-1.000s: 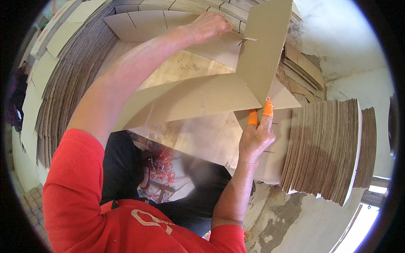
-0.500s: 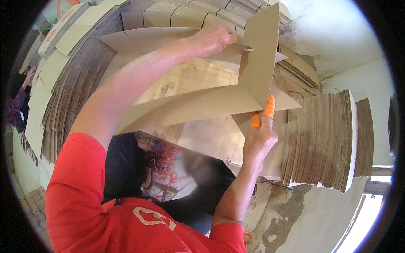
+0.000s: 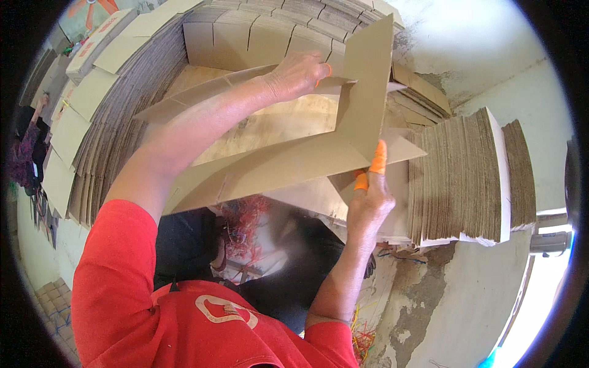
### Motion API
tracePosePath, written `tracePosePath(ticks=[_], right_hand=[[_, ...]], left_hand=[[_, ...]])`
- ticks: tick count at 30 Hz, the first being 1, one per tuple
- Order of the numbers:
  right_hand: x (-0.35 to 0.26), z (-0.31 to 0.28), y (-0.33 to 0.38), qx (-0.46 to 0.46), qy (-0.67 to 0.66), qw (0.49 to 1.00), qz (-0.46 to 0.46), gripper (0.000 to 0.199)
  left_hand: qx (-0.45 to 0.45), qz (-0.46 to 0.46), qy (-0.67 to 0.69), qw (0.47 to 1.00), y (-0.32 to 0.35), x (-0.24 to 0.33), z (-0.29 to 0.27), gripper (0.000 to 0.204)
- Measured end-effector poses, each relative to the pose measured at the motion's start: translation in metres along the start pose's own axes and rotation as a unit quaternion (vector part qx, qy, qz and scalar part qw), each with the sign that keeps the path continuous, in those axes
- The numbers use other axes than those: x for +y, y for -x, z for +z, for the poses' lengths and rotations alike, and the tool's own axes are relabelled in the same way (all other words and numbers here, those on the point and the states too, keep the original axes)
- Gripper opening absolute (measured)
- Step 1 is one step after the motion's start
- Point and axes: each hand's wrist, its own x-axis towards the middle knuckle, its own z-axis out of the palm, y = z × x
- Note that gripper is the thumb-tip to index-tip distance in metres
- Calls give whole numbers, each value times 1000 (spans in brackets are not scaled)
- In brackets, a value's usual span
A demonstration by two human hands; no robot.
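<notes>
Two long brown cardboard strips run side by side above the table, joined at their right ends by a cardboard crosspiece [image 3: 372,70] standing on edge. My left hand [image 3: 299,75], fingers curled with an orange finger cover on one, pinches the far strip [image 3: 211,87] close to that crosspiece. At the near corner, my right hand [image 3: 370,199] grips the crosspiece where it meets the near strip [image 3: 264,164]. Orange covers show on two of its fingers; its thumb is mostly hidden. Short ends of both strips stick out past the crosspiece on the right.
Beneath the pieces lies a wooden tabletop [image 3: 242,130]. Tall cardboard stacks stand at the left [image 3: 126,116], back [image 3: 236,37] and right [image 3: 457,178]. Red shreds [image 3: 241,228] lie below the table's near edge. Another person [image 3: 30,138] shows at the far left.
The far strip's left end has swung toward me and lower, away from the back stack. Both hands keep their hold, and the view has shifted slightly.
</notes>
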Motion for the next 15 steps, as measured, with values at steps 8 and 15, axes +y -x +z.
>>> tracePosePath(ticks=[8, 15], right_hand=[[-9, -8, 18, -16, -6, 1000, -11, 80], [-4, -18, 17, -8, -3, 999, -36, 79]], left_hand=[[-46, 20, 16, 999, 4, 16, -17, 13], [-50, -18, 34, 998, 12, 12, -24, 13]])
